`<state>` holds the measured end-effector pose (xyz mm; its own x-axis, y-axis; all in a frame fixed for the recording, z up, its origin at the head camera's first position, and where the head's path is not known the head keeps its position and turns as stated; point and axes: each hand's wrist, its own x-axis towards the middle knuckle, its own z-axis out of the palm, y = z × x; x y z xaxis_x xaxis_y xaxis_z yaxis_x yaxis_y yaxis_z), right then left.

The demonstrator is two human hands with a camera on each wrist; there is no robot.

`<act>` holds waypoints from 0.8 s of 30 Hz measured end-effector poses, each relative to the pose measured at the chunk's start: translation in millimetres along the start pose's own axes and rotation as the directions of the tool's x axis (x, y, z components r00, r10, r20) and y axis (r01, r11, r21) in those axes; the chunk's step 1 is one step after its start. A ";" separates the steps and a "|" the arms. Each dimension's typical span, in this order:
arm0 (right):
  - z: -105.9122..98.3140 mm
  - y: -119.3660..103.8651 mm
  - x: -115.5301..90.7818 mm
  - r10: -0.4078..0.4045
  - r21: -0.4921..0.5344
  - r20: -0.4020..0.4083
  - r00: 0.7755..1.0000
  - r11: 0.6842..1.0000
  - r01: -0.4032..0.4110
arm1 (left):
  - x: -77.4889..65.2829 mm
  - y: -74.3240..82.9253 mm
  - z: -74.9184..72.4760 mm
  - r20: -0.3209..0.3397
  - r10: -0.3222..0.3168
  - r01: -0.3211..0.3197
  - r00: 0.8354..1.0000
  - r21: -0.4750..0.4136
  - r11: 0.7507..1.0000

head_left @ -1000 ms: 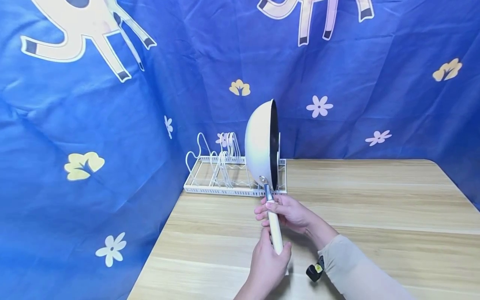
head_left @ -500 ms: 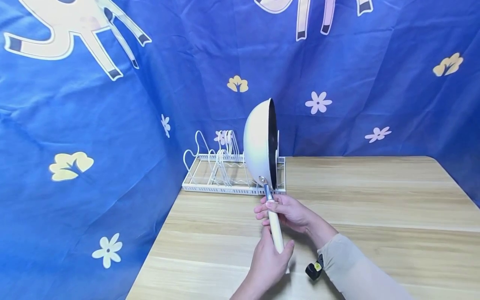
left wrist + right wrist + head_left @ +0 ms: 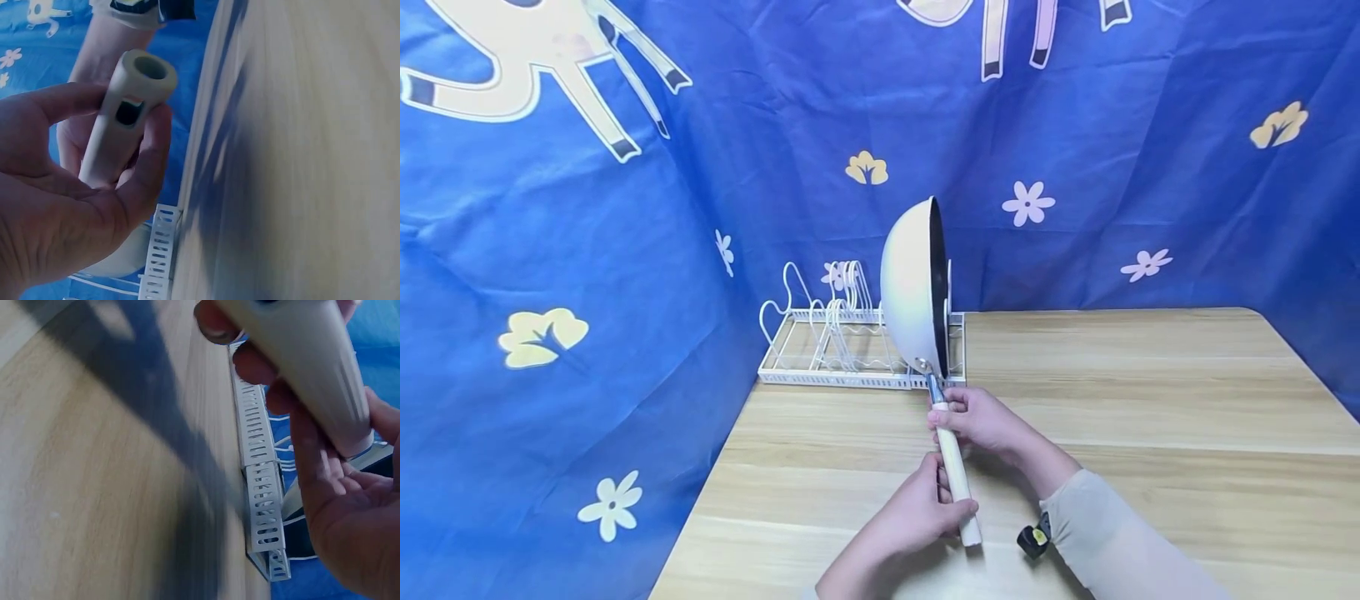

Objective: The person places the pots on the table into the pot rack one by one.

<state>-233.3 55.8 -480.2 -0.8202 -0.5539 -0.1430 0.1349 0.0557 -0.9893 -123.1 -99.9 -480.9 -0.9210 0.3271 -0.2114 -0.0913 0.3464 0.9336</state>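
A white wok [image 3: 910,287] with a dark inside stands on its side at the right end of a white wire rack [image 3: 850,380], its open face turned right. Its pale handle [image 3: 955,467] slants toward me from a metal neck. My left hand [image 3: 910,508] pinches the handle between thumb and fingers near the free end, where the left wrist view shows a hanging slot [image 3: 129,112]. Just below the neck, my right hand [image 3: 992,423] holds the handle from the right; the right wrist view shows its fingers [image 3: 315,453] under it.
Several wire dividers [image 3: 842,325] rise from the rack's left and middle parts. The wooden table [image 3: 1150,400] extends to the right and front. Blue patterned cloth [image 3: 1075,250] hangs behind and at the left. A black wrist device [image 3: 1034,540] sits by the right sleeve.
My left hand has shifted left and turned, so the handle's end now shows past its thumb. The right fingers have drawn in closer round the handle. The wok stays at the rack's right end.
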 end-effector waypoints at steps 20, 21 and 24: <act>7.2 0.5 -1.5 -0.094 -0.551 -0.215 0.972 0.834 -0.042 | 10.3 -11.9 -6.1 -0.038 0.053 -0.031 0.998 0.431 0.902; 7.7 -1.6 -5.0 -0.109 -0.616 -0.208 0.972 0.786 -0.043 | 8.9 -11.3 -5.9 -0.058 0.079 -0.038 0.995 0.513 0.857; 7.8 -11.9 -20.1 -0.124 -0.775 -0.176 0.976 0.629 -0.060 | 3.7 -9.0 -4.6 -0.103 0.151 -0.034 0.983 0.710 0.703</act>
<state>-214.1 59.8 -465.3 -0.9157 -0.4012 -0.0222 -0.2965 0.7120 -0.6366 -127.5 -105.9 -488.7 -0.9584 0.2832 -0.0367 0.2357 0.8570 0.4583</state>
